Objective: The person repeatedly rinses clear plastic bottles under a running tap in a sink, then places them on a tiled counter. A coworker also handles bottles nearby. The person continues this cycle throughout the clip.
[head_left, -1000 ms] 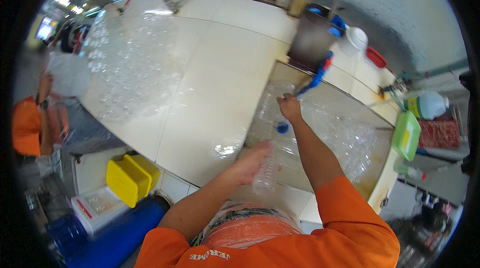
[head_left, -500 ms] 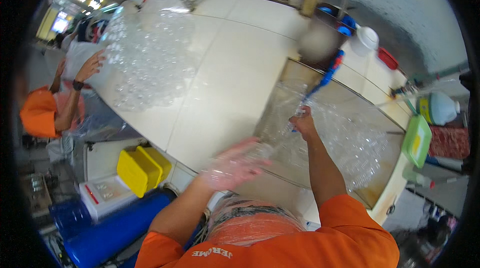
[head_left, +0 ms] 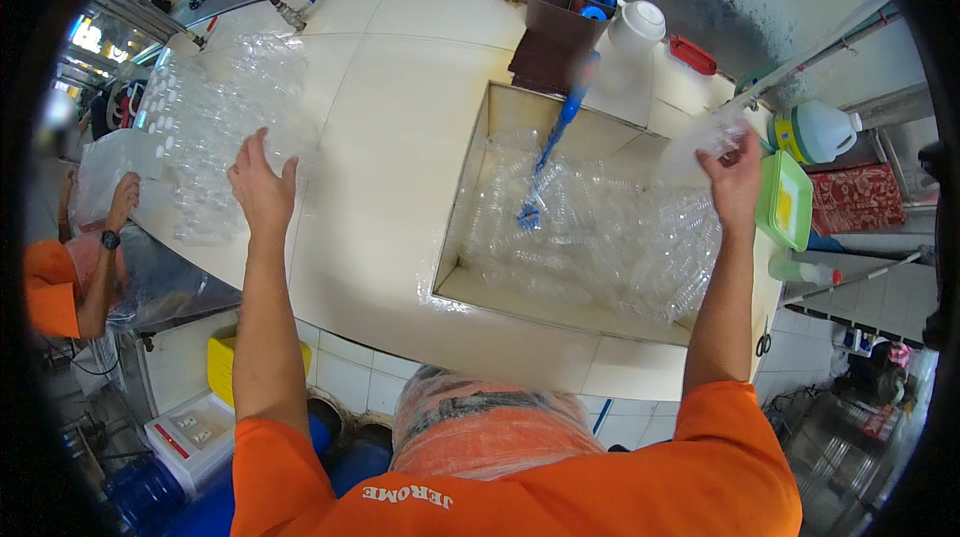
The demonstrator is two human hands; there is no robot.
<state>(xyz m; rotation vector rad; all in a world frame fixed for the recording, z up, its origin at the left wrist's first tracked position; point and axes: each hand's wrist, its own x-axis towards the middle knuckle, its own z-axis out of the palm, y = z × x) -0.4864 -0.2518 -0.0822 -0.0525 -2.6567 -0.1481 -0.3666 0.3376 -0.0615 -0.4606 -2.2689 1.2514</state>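
Observation:
My left hand (head_left: 262,182), fingers apart and holding nothing, hovers over the near side of a spread of clear plastic bottles (head_left: 225,117) on the white tiled counter. My right hand (head_left: 735,177) is raised above the right edge of a rectangular sunken basin, its fingers around a blurred, translucent plastic bottle (head_left: 698,149). More clear ribbed bottles (head_left: 600,227) fill much of the basin (head_left: 452,237). Among them a bottle brush with a blue twisted handle (head_left: 555,132) rests, its bristle end on the bottles.
Behind the basin stand a brown caddy (head_left: 562,22), a white jug (head_left: 638,25) and a red brush (head_left: 692,55). A green tub (head_left: 785,202) and a large bottle (head_left: 815,132) sit at right, near scissors (head_left: 763,340). At left, another person's hand (head_left: 123,199) holds a clear bag.
My right hand has let go of the brush and moved right, now with a bottle. My left hand has moved from the counter's front edge left to the spread bottles.

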